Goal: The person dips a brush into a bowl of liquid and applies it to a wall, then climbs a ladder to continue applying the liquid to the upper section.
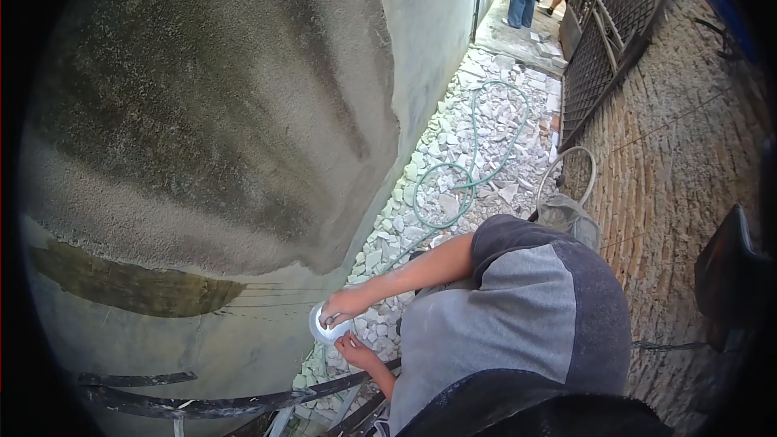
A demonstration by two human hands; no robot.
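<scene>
A white round object (341, 332), like a shallow bowl or spool, is at the foot of the wall, between my hands. My right hand (343, 306) reaches from above onto its upper side, its fingers bent over the rim and partly inside. At its lower right edge my left hand (356, 352) is closed, with fingertips pinched against or just beside the rim. Whether the left fingers hold anything small is too small to tell. Thin dark lines run along the wall left of the object.
A partly plastered wall (388, 154) fills the left. White rubble (494, 142) covers the ground, with a green hose (473, 182) coiled on it. A dark metal frame (243, 400) crosses below. A lattice gate (615, 48) leans right. People (524, 0) are at the far end.
</scene>
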